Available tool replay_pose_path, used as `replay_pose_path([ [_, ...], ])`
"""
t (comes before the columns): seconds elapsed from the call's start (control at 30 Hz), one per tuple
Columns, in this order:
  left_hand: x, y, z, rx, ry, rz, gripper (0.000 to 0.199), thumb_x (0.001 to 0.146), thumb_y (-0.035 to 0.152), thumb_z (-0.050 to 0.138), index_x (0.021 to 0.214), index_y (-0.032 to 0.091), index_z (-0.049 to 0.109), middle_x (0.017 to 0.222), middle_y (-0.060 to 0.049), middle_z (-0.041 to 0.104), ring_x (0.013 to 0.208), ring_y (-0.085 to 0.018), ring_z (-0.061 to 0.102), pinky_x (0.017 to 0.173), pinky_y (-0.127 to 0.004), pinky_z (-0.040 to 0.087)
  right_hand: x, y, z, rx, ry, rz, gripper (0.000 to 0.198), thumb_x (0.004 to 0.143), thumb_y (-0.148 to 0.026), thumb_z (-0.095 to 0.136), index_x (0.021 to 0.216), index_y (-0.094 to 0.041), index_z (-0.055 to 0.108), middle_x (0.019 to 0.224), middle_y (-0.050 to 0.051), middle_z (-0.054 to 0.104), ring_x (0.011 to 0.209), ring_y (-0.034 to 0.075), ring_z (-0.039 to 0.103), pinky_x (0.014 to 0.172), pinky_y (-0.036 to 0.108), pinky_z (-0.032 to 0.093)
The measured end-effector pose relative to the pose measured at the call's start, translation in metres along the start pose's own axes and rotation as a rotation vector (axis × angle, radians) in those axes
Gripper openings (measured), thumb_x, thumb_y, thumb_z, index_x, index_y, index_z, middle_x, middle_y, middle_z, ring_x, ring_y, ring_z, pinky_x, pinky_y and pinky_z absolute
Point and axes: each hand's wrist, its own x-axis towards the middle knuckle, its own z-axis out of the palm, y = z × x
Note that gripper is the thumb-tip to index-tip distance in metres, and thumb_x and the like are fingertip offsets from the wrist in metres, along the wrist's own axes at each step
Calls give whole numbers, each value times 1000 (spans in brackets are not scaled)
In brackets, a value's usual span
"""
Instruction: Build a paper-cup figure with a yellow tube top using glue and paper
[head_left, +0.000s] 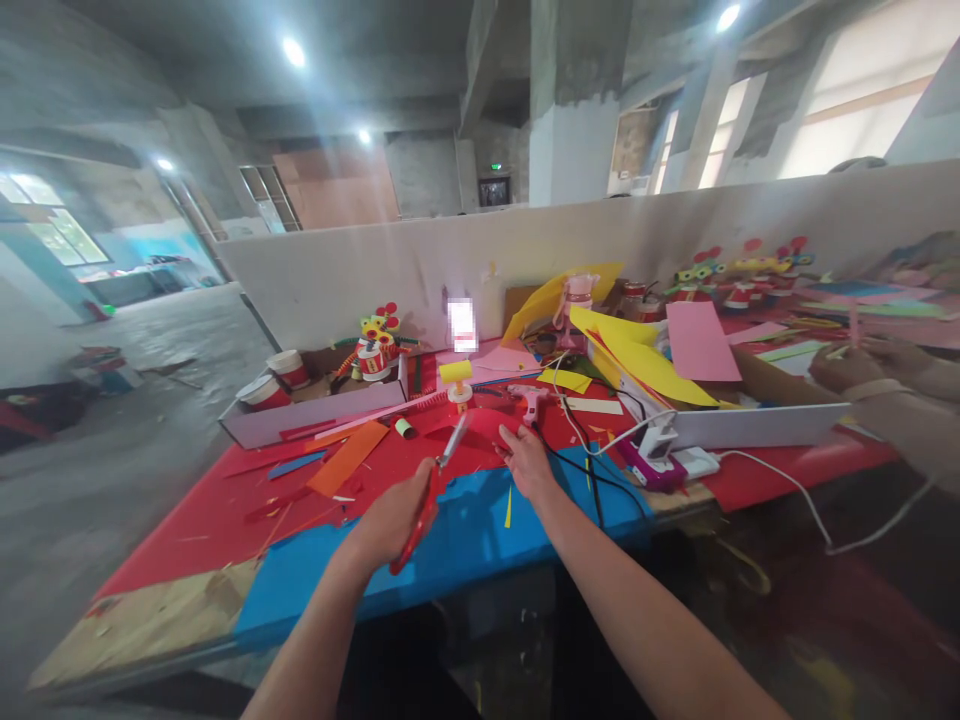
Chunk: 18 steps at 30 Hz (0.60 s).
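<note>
My left hand (394,518) is closed around the red handles of a pair of scissors (421,528). Their metal blades point away from me, at the edge of a curved piece of red paper (486,426). Pinched in the fingers of my right hand (528,462) is the right side of that red paper. Just behind it stands a small white paper cup with a yellow roll (455,374) on top. A pink glue gun (531,402) lies beyond my right hand. Under my wrists is a blue sheet (465,530).
Orange paper (349,458) and scraps lie at left. A box (315,412) there holds a paper-cup figure (375,350). On the right are a white box (757,425), a power strip (652,465) with cables, yellow sheets (645,360), and another person's blurred hand (855,370).
</note>
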Motion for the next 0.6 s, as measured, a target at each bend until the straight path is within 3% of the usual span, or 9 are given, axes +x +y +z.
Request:
replay_pose_path([
  [0.07,-1,10,1,350,-138,-23,34,87,23,39,120,17,48,94,-16,70,86,-28,67,70,-35,48,2,-2,-2,44,12,24,24,62,-27,81,79,-22,63,80,-3,72,73,11,65,65,21,50],
  [0.17,3,22,1,558,-218,-48,39,89,17,30,126,16,43,107,-20,68,98,-32,66,77,-40,47,7,-3,-2,78,48,51,21,65,-24,78,78,-23,61,80,-4,71,74,10,64,64,21,50],
  [0.3,17,26,2,584,-178,-41,38,91,18,30,127,14,38,106,-20,68,97,-32,66,76,-40,47,18,3,11,116,119,81,20,66,-21,76,74,-23,58,73,-3,68,65,10,62,61,21,51],
  [0.43,34,24,1,592,-126,-32,33,92,18,30,123,16,39,100,-17,69,93,-29,67,75,-37,48,25,5,23,89,70,-15,20,66,-22,75,78,-23,59,77,-2,68,72,13,65,65,24,54],
  [0.6,45,23,3,587,-105,-3,33,91,17,31,124,17,39,103,-17,68,94,-30,67,75,-37,48,24,-6,18,62,-19,-45,25,63,-22,75,84,-24,62,80,-3,70,74,12,64,64,22,52],
])
